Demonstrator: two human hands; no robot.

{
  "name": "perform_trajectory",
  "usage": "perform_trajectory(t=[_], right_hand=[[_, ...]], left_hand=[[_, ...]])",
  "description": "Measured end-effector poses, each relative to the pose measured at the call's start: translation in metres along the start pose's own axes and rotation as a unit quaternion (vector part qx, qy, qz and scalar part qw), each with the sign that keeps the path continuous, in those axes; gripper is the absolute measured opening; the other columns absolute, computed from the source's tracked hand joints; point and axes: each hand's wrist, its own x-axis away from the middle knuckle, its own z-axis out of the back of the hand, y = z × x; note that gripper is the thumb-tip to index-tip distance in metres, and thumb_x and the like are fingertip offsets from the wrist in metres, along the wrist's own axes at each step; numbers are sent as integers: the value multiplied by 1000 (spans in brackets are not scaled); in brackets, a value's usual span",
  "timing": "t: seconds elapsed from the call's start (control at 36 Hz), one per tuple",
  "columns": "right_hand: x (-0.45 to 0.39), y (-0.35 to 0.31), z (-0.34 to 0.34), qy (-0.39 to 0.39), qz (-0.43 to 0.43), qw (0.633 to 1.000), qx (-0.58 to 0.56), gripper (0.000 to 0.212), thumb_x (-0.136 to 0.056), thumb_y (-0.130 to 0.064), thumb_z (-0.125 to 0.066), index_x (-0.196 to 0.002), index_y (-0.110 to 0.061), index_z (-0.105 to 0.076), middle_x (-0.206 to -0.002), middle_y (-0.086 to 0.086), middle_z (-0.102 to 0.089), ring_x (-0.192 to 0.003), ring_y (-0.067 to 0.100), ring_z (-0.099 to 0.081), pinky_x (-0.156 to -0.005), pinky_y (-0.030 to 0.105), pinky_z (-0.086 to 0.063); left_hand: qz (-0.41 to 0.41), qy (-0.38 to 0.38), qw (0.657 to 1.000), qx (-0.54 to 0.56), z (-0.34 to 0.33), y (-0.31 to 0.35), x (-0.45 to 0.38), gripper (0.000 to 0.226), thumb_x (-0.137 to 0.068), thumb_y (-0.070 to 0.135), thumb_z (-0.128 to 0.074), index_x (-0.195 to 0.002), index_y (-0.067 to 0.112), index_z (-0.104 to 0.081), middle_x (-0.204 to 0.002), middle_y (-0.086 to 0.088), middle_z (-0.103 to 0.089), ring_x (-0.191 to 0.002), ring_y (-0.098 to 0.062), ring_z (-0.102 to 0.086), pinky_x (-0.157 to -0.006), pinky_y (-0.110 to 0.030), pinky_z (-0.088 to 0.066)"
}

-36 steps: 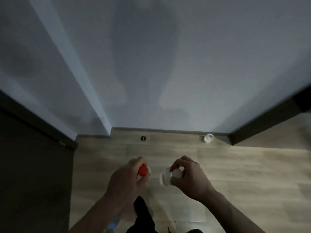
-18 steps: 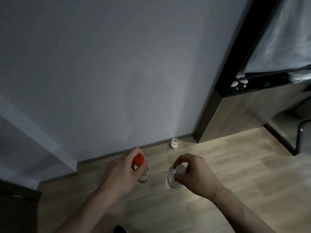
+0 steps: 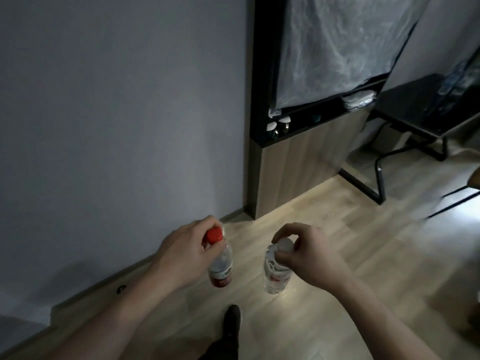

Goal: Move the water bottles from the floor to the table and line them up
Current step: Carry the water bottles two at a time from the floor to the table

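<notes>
Head view, dim room. Left hand (image 3: 185,252), lower centre-left of frame, fingers and thumb curled round the neck of a clear plastic water bottle with a red screw cap (image 3: 220,263); the bottle hangs upright from that grip above the pale wood-plank floor (image 3: 337,229). Right hand (image 3: 309,253), lower centre-right, fingertips pinched round the white cap of a second clear plastic water bottle with a red label (image 3: 275,274), also hanging upright over the floor. The two bottles are near each other, apart, not touching; whether either base touches the floor cannot be told. A dark shoe (image 3: 232,320) shows at bottom centre, below the bottles. Grey wall (image 3: 117,113) fills the left and upper left. Dark-framed wooden cabinet (image 3: 285,165) stands in the upper centre, with a crinkled translucent plastic sheet (image 3: 337,48) over its upper part. Black low table with thin metal legs (image 3: 415,110) at the upper right edge.
</notes>
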Motion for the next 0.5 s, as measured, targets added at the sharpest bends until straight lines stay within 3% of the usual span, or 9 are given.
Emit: perform_trajectory(t=[0.11, 0.25, 0.36, 0.5], right_hand=[[-16, 23, 31, 37, -30, 999, -3, 19, -69, -20, -74, -81, -34, -70, -70, -29, -64, -54, 9, -62, -48, 15, -40], [-49, 49, 67, 68, -54, 996, 8, 18, -71, -20, -74, -83, -34, -71, -84, -15, -69, -60, 10, -65, -52, 18, -48], [-79, 70, 98, 93, -78, 992, 17, 19, -72, -21, -75, -83, -37, -70, -81, -17, -67, -60, 6, -65, -50, 16, -47], [-109, 95, 133, 154, -94, 984, 15, 17, -73, -23, -75, -82, -36, -70, -78, -29, -65, -60, 4, -64, -50, 13, -45]], left_hand=[[-48, -28, 998, 10, -20, 27, -52, 18, -88, 57, -60, -93, 44, -49, -79, 23, -58, -72, 0, -55, -59, -20, -37], [-89, -50, 994, 37, -48, 53, -118, 18, -90, 56, -61, -96, 43, -49, -84, 24, -57, -76, 2, -54, -60, -19, -37], [-114, -71, 989, 62, -64, 71, -171, 20, -87, 58, -57, -97, 43, -50, -87, 25, -57, -85, 5, -54, -60, -20, -38], [-161, -84, 982, 52, -77, 95, -244, 20, -86, 60, -52, -99, 45, -49, -91, 28, -57, -79, 4, -55, -63, -22, -46]])
